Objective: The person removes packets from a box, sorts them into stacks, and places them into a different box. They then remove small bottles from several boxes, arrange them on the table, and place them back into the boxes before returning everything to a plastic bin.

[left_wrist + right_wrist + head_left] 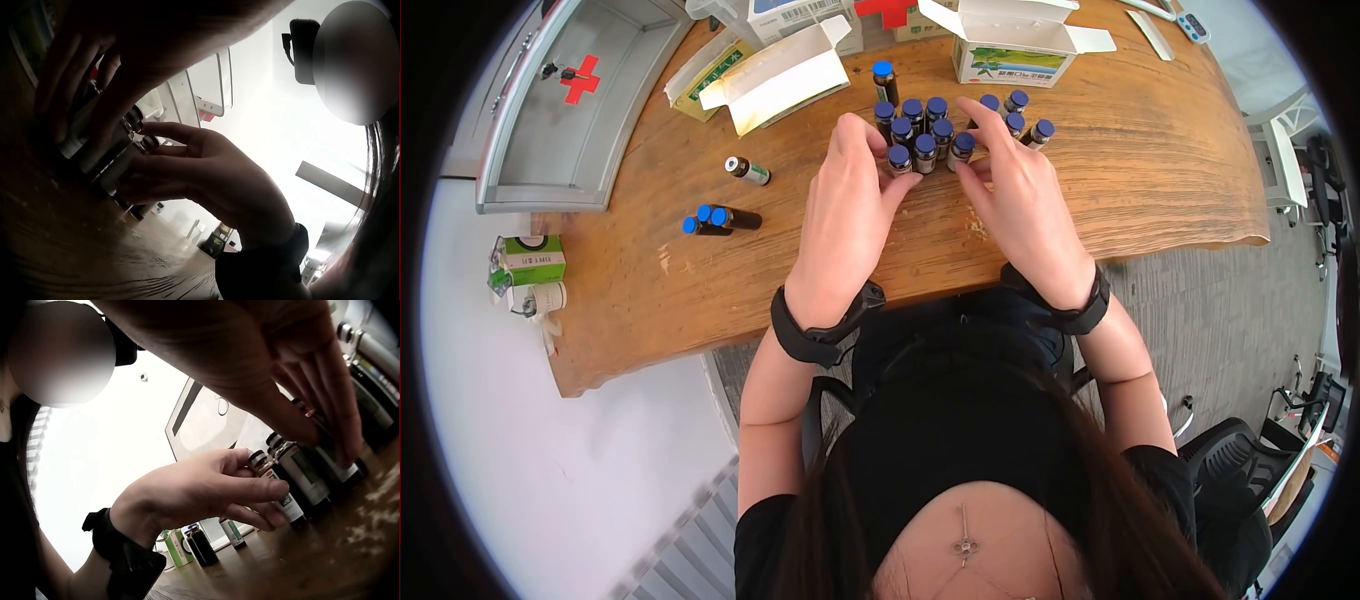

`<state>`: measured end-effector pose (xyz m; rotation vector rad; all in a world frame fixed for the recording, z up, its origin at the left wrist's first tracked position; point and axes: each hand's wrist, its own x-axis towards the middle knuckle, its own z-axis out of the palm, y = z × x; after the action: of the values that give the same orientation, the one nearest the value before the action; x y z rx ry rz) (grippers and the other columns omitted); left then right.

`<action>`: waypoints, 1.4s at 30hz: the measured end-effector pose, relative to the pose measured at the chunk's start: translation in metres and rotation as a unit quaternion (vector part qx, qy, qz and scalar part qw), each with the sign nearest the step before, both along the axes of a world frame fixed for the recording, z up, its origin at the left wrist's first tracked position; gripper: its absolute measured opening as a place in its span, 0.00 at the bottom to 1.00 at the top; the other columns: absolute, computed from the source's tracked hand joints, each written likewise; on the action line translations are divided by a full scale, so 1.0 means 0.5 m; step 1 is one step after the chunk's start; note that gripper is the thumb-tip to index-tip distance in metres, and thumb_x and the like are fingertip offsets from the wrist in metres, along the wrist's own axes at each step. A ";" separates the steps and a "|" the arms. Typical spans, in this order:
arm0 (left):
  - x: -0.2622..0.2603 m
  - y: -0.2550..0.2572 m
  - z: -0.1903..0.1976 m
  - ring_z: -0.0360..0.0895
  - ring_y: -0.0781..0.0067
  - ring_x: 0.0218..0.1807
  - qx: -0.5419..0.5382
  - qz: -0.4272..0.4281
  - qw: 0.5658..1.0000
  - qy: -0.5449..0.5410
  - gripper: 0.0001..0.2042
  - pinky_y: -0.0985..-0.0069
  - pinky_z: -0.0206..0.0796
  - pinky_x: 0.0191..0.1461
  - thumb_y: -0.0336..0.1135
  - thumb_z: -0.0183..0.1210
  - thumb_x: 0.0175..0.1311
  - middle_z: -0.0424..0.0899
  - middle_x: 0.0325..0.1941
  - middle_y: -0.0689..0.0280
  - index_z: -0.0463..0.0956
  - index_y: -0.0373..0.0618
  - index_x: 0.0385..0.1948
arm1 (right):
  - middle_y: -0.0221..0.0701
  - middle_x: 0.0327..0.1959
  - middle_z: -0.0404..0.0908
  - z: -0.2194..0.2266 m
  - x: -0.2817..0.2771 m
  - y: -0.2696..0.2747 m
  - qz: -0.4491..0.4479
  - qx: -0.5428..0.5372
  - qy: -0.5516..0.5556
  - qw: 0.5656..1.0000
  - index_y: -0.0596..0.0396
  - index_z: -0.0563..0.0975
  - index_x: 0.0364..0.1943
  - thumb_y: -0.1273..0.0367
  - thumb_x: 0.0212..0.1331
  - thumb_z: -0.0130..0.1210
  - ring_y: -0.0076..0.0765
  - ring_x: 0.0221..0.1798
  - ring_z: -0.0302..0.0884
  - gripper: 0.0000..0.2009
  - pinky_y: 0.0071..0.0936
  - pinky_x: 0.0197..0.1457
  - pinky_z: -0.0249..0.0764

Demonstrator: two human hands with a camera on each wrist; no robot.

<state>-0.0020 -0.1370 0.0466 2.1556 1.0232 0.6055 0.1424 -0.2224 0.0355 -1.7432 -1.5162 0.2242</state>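
Observation:
Small dark glass vials with blue caps stand upright in a tight cluster [924, 150] on the wooden table. My left hand [840, 210] curls round the cluster's left side, its thumb across the front of a labelled vial [289, 503] in the right wrist view. On the other side, my right hand [1025, 190] pinches a vial [962, 150] at the cluster's front right between thumb and fingers. More vials [1038, 133] stand just beyond the right hand's knuckles. Behind the cluster, one vial [885, 82] is upright by itself. The hands partly hide several vials in both wrist views.
Left on the table are a single vial [747, 170] and three vials grouped together [722, 219]. Opened cartons, one white and yellow [785, 85], another white and green [1015, 60], lie along the back. A glass-fronted cabinet [585, 110] with a red cross borders the left.

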 end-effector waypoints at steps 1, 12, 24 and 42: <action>-0.002 0.000 0.002 0.79 0.58 0.34 -0.026 0.007 1.000 -0.005 0.19 0.66 0.70 0.35 0.24 0.66 0.50 0.73 0.38 0.51 0.61 0.37 0.36 | 0.51 0.40 0.79 0.000 0.000 0.000 0.000 -0.009 0.007 1.000 0.54 0.64 0.59 0.78 0.54 0.56 0.44 0.35 0.83 0.26 0.32 0.38 0.78; -0.078 0.016 0.049 0.74 0.61 0.50 0.082 -0.018 0.995 0.053 0.27 0.67 0.68 0.51 0.32 0.63 0.56 0.72 0.52 0.57 0.63 0.46 0.58 | 0.43 0.33 0.79 0.086 0.029 -0.042 -0.003 -0.014 0.010 1.000 0.62 0.72 0.49 0.74 0.55 0.57 0.44 0.32 0.79 0.16 0.33 0.36 0.77; 0.066 0.140 0.044 0.78 0.61 0.42 0.387 -0.145 0.893 0.181 0.09 0.63 0.65 0.49 0.25 0.56 0.53 0.84 0.32 0.62 0.81 0.42 0.35 | 0.38 0.37 0.81 0.104 0.067 0.004 0.041 0.059 -0.096 0.993 0.56 0.78 0.42 0.72 0.55 0.58 0.43 0.37 0.79 0.10 0.29 0.40 0.73; 0.002 0.122 0.138 0.76 0.54 0.37 0.381 -0.061 0.922 -0.036 0.10 0.66 0.67 0.41 0.31 0.58 0.57 0.82 0.34 0.57 0.79 0.44 0.41 | 0.35 0.36 0.81 0.141 0.030 -0.017 0.014 0.116 -0.050 0.992 0.55 0.79 0.41 0.76 0.52 0.59 0.37 0.36 0.80 0.11 0.26 0.40 0.74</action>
<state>-0.0007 -0.0761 0.1155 2.8014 0.6516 1.1557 0.1572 -0.2311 0.1058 -1.5683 -1.5717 -0.0268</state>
